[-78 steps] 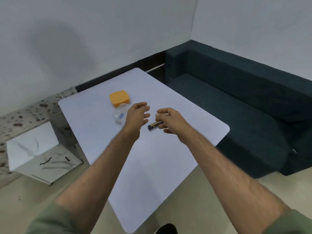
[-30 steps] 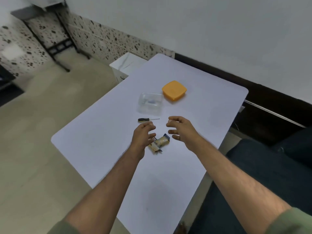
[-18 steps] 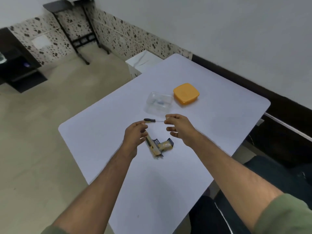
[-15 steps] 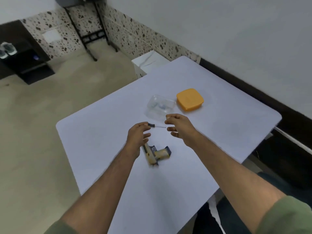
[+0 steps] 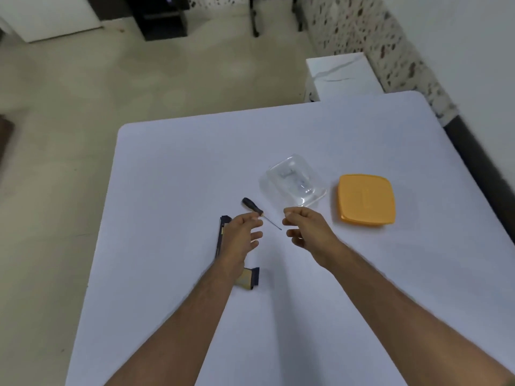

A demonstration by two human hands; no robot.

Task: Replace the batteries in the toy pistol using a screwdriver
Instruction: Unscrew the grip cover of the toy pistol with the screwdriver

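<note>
The toy pistol, tan with dark trim, lies on the white table, mostly hidden under my left forearm; its barrel end shows at the left and its grip at the right. A small black-handled screwdriver lies just beyond my hands, tip pointing right. My left hand hovers over the pistol with fingers loosely curled, holding nothing, its fingertips close to the screwdriver's shaft. My right hand hovers beside it, fingers loosely curled and empty, near the screwdriver's tip.
A clear plastic container with small items inside stands behind the screwdriver. Its orange lid lies to the right. A white box sits on the floor past the table's far edge, by a speckled wall.
The view has swung round and come closer. Both hands stay empty and have drifted toward the screwdriver. The pistol lies still on the table.
</note>
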